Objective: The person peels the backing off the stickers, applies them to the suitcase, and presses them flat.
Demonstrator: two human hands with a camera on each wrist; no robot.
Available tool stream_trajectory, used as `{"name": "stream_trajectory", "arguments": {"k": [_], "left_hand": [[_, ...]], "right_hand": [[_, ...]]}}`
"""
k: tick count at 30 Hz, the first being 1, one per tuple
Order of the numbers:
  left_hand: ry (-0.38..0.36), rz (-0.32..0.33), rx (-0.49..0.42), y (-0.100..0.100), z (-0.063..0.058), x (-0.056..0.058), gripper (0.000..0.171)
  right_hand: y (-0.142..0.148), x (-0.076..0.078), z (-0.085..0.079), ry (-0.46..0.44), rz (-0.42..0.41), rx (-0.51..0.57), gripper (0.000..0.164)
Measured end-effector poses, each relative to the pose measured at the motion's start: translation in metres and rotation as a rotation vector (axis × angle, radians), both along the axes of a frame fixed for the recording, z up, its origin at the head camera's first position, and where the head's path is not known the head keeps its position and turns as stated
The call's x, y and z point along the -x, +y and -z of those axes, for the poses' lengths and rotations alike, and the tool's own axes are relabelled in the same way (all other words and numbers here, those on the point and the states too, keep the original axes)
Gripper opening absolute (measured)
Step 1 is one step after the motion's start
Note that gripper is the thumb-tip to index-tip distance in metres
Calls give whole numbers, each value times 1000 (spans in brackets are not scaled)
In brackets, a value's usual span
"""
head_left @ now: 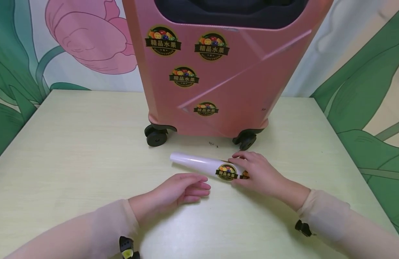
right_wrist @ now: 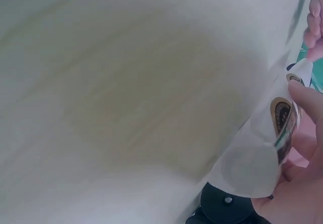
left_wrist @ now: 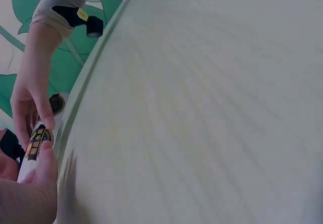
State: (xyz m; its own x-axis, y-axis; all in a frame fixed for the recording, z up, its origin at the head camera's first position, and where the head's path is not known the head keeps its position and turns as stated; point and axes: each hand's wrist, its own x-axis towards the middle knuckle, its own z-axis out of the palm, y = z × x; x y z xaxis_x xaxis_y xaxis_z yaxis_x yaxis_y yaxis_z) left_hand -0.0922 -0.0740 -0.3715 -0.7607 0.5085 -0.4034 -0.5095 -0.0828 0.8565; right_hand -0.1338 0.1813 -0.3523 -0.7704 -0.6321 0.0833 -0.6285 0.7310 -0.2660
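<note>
A rolled sheet of round fruit stickers [head_left: 199, 164], white and glossy, lies on the table in front of a pink suitcase [head_left: 232, 82]. My right hand [head_left: 259, 174] grips its right end, thumb on the near side and fingers over the far side. In the right wrist view the sheet [right_wrist: 247, 171] flares out at its end, close to the right thumb. My left hand [head_left: 184, 190] is just short of the roll, its fingers loosely extended and holding nothing. Several matching stickers [head_left: 212, 46] are on the suitcase's front.
The suitcase stands on black wheels [head_left: 156, 136] at the back of the pale wooden table [head_left: 73, 151]. Behind it is a wall [head_left: 89, 39] painted with flowers and leaves. Small dark specks [head_left: 214, 144] lie between the front wheels. Each sleeve has a black wrist device [head_left: 303, 228] strapped on.
</note>
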Motion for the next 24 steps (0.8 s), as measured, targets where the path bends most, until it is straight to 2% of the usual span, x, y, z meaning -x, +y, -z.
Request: {"name": "stream_trajectory", "arguments": {"k": [4, 10, 13, 18, 21, 24], "left_hand": [[-62, -29, -44, 7, 1, -2, 44], [-85, -104, -112, 17, 6, -6, 51], [-71, -142, -138, 22, 8, -8, 46], [-48, -196, -158, 30, 7, -10, 29], [-44, -247, -145, 33, 7, -9, 22], [-31, -311, -119, 35, 7, -9, 19]], "right_hand": [[-1, 2, -2, -39, -16, 37, 56], [-2, 6, -4, -209, -16, 130, 54], [-1, 8, -4, -292, -26, 174, 54], [0, 11, -4, -391, -42, 239, 52], [-1, 9, -6, -404, -32, 274, 57], [-6, 2, -7, -312, -6, 332, 61]]}}
